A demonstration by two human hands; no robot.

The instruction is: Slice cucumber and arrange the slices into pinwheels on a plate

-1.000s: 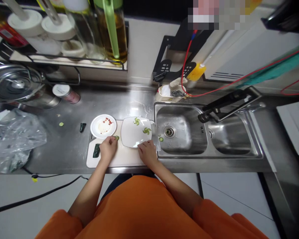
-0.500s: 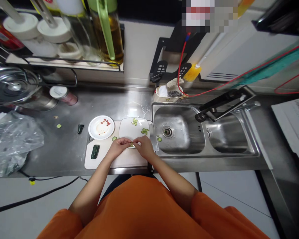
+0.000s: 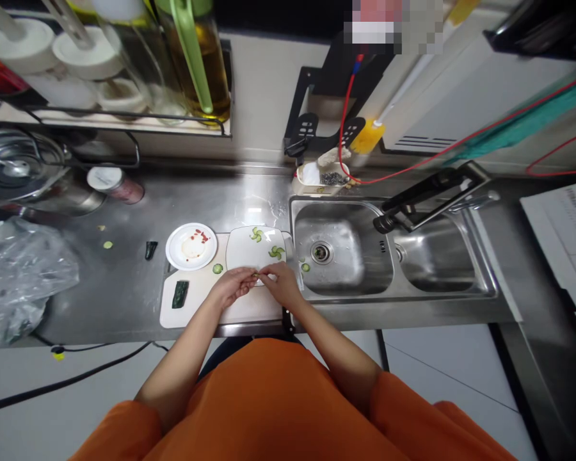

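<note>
The left hand (image 3: 231, 288) and the right hand (image 3: 284, 285) meet at their fingertips, both pinching one small, thin green piece (image 3: 256, 274). It is mostly hidden by the fingers, so I can't tell its exact shape. It sits just above the near edge of the white, shiny, square plate with round corners (image 3: 237, 248).

A soft pinch looks best here, because a thin, wet piece may tear or slip. It seems good to work low over the plate, so a dropped bit lands there.

Two green pinwheel shapes lie on the plate, one near the far edge (image 3: 256, 234) and one just past the right fingers (image 3: 277, 253). That close one could get bumped, so the right hand needs care.

Under the plate is a flat white cutting board (image 3: 201, 301). It also holds a round green slice (image 3: 217, 268) and a dark green, bumpy chunk (image 3: 180, 294). A round white plate with red bits (image 3: 171, 248) overlaps the board's far left corner. A black knife handle (image 3: 288, 322) sits by the right wrist, so that arm must mind it. The shiny steel sink (image 3: 350, 240) is on the right.
</note>
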